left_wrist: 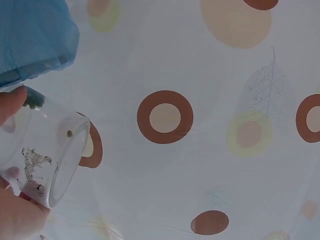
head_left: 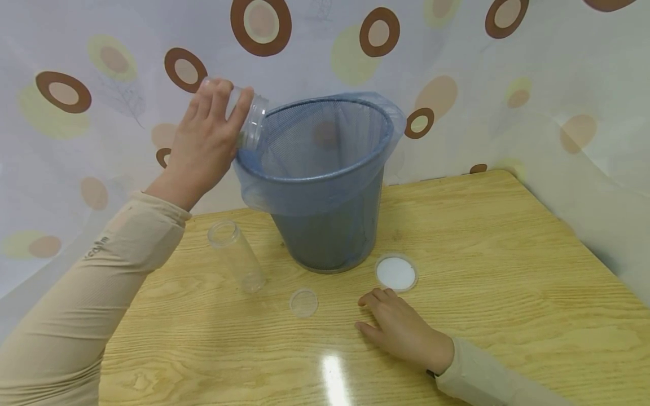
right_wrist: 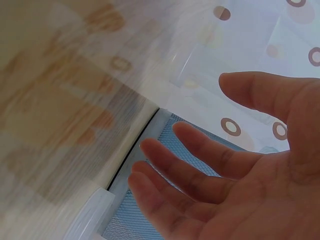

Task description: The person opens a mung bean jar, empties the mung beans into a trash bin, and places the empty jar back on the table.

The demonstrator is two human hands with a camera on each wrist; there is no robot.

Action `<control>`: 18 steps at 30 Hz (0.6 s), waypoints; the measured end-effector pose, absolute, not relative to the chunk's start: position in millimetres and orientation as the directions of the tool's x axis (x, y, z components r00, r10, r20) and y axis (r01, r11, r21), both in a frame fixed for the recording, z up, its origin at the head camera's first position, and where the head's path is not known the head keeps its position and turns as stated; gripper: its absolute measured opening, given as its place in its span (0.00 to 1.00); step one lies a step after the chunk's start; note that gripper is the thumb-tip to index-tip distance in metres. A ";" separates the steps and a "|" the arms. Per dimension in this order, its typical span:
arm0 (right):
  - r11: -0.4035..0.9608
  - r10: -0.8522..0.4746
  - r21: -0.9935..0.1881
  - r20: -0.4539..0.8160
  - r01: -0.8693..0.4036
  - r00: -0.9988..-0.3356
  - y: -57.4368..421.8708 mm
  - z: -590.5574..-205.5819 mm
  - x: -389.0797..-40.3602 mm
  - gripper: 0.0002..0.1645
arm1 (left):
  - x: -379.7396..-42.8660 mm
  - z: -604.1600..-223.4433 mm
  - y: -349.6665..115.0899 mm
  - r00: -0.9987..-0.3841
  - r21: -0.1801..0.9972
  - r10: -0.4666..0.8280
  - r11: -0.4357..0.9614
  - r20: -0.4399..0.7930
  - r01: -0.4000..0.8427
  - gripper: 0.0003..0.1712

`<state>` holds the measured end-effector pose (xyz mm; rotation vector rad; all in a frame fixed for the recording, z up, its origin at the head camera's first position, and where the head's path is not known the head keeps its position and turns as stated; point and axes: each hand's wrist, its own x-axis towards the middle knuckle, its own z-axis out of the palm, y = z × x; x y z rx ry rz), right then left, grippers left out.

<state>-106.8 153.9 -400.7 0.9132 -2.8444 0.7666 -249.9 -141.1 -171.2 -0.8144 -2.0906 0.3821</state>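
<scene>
My left hand (head_left: 208, 127) grips a clear jar (head_left: 254, 121), tipped with its mouth at the left rim of a mesh wastebasket (head_left: 330, 239). A thin blue bag (head_left: 315, 194) lines the basket and folds over its rim. In the left wrist view, dark specks and greenish bits cling inside the jar (left_wrist: 62, 145), with fingers and thumb around it. Low over the table, my right hand (head_left: 403, 330) holds nothing, its fingers loosely bent. Just beyond its fingertips lies a round lid (head_left: 396, 273) with a white disc inside. The right wrist view shows this hand (right_wrist: 225, 190) with spread thumb.
A tall clear jar (head_left: 236, 259) without a lid stands left of the basket. A small clear lid (head_left: 303, 303) lies in front of it on the wooden table (head_left: 482, 270). Behind runs a patterned sheet (head_left: 467, 56), close to the basket's back.
</scene>
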 end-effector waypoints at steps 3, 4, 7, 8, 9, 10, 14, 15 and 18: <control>0.706 -0.527 -0.440 0.197 -0.554 -0.827 153.5 -400.5 -106.5 0.19 | -250.7 -171.3 -139.9 -0.410 -0.544 0.683 0.730 0.604 0.415 0.32; 0.706 -0.526 -0.441 0.196 -0.554 -0.827 153.5 -400.5 -106.5 0.19 | -250.8 -171.4 -139.6 -0.403 -0.548 0.688 0.725 0.604 0.417 0.32; 0.706 -0.529 -0.441 0.192 -0.554 -0.827 153.7 -400.5 -106.4 0.19 | -250.0 -171.4 -138.9 -0.398 -0.558 0.700 0.713 0.593 0.424 0.30; 0.705 -0.530 -0.441 0.191 -0.555 -0.826 153.8 -400.5 -106.4 0.19 | -249.7 -171.5 -138.9 -0.400 -0.560 0.704 0.710 0.587 0.427 0.30; 0.705 -0.531 -0.441 0.191 -0.556 -0.826 153.9 -400.6 -106.5 0.19 | -249.5 -171.6 -139.0 -0.403 -0.562 0.707 0.707 0.582 0.429 0.30; 0.705 -0.532 -0.441 0.190 -0.556 -0.825 153.9 -400.7 -106.5 0.19 | -249.3 -171.7 -139.1 -0.403 -0.562 0.710 0.704 0.578 0.433 0.30; 0.702 -0.534 -0.443 0.191 -0.558 -0.823 154.0 -401.2 -106.7 0.20 | -249.7 -172.2 -139.5 -0.396 -0.571 0.721 0.692 0.568 0.441 0.31; 0.702 -0.534 -0.443 0.191 -0.558 -0.824 154.0 -401.3 -106.8 0.20 | -249.9 -172.4 -139.6 -0.392 -0.573 0.723 0.690 0.568 0.442 0.31; 0.702 -0.533 -0.443 0.193 -0.558 -0.824 153.9 -401.7 -106.9 0.20 | -249.5 -172.4 -139.2 -0.381 -0.582 0.732 0.681 0.565 0.445 0.32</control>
